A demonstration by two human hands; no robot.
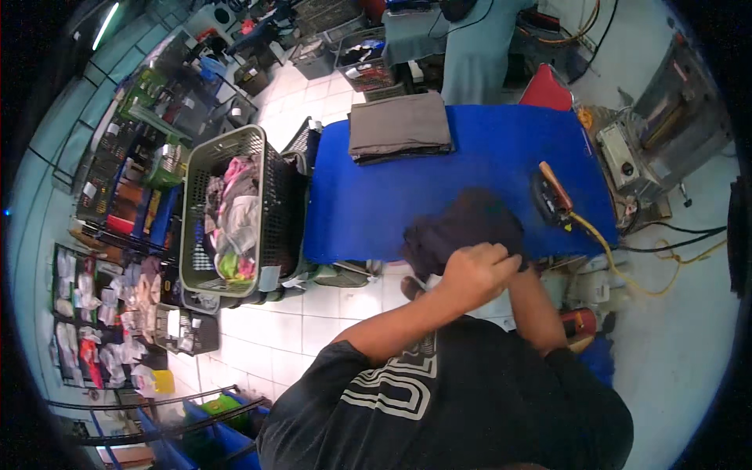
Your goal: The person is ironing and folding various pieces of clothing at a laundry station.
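A dark, crumpled cloth garment (470, 226) lies over the near edge of the blue padded ironing table (376, 200). My left hand (479, 273) is closed on its near side, above the edge. Close beside it, mostly behind the left hand and forearm, my right hand (520, 267) is at the garment too; its fingers are largely hidden. To the right of the garment an iron (547, 197) with a wooden handle rests on the table, a yellow hose running from it. A folded stack of grey-brown cloth (400, 126) lies at the table's far side.
Left of the table stands a tall plastic basket (261, 205) of mixed clothes. A metal box with a knob (624, 155) is beyond the right end, near a red chair (546, 88). A person in a light garment (477, 59) stands behind the table. The yellow hose (605, 247) hangs over the right edge.
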